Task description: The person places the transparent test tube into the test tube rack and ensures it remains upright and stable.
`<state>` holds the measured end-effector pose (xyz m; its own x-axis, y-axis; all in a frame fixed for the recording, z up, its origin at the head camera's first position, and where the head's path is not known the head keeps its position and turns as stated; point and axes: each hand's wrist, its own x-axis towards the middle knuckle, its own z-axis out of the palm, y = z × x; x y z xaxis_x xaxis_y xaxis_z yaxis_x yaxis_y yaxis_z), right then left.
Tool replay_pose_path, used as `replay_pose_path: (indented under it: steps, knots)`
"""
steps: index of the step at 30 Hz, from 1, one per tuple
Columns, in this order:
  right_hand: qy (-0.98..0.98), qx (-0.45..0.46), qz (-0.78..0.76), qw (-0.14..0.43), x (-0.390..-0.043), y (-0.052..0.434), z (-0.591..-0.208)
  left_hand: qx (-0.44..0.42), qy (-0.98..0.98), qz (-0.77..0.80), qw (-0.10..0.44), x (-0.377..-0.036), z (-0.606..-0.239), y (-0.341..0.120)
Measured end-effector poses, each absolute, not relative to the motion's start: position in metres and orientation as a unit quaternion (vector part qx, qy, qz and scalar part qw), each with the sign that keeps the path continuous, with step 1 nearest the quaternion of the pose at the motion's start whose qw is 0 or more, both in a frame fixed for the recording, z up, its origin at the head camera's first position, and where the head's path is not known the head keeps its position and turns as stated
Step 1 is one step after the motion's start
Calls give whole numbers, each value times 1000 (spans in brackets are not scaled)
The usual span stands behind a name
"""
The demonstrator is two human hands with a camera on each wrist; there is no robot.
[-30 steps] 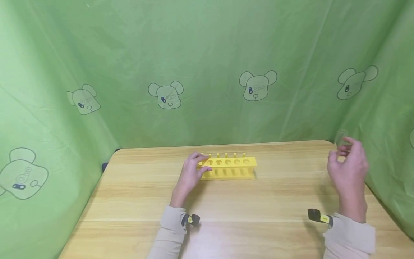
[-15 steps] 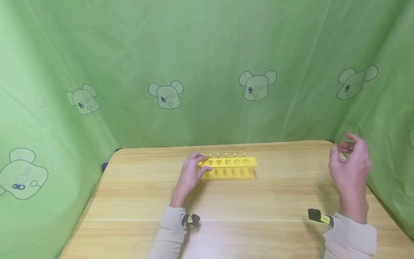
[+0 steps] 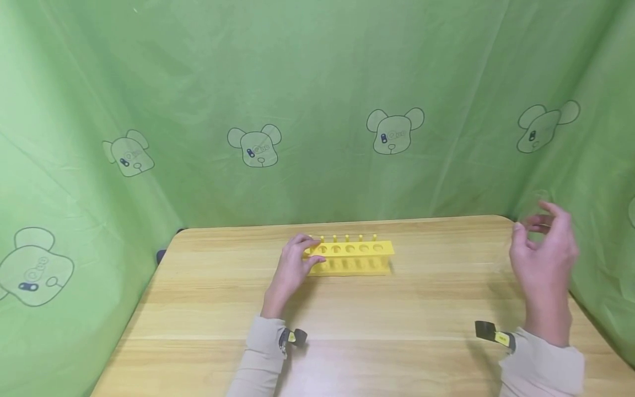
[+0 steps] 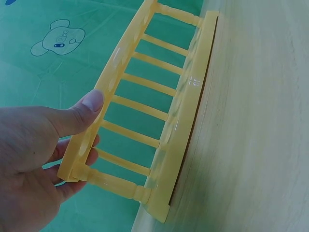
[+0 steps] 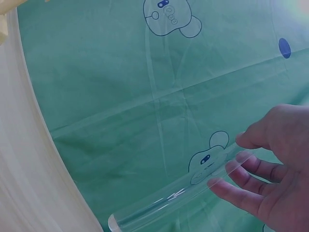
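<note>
My left hand [image 3: 292,264] grips the left end of a yellow test tube rack [image 3: 357,250]. In the left wrist view the thumb [image 4: 92,101] lies on the top bar of the rack [image 4: 193,104], with the fingers curled beneath it. The rack stands upright on the table, and no tube shows in its visible holes. At the right, my right hand [image 3: 544,253] holds a clear test tube between thumb and fingers. The right wrist view shows this tube [image 5: 169,197] slanting away from the hand [image 5: 277,169], its rounded end at lower left.
The wooden table [image 3: 397,320] has its far edge just behind the rack. A green curtain [image 3: 317,71] printed with bear heads hangs behind and on both sides. Its right side comes close to my right hand.
My right hand has drifted a little to the right, carrying the clear test tube. The left hand and the rack have stayed in place.
</note>
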<state>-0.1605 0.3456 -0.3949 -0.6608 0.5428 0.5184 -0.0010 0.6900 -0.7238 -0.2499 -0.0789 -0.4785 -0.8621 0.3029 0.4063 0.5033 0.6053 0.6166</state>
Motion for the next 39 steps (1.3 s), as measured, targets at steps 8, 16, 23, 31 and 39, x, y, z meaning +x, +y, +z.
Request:
replay_pose_path:
  steps: [8,16,23,31,39]
  knots:
    - [-827,-156,364,399,-156,342,-390,-229,-885,-381,135,-251,-480,-79]
    - [-822,-151,366,410,-153,338,-386,-234,-885,-379,139,-251,-481,-79]
    - [-820,-150,368,413,-153,336,-383,-227,-886,-380,135,-251,-481,-80]
    - [-815,-136,373,422,-154,332,-381,-228,-886,-381,135,-251,-481,-79]
    - [-815,-122,382,418,-156,329,-383,-231,-886,-377,141,-251,-481,-79]
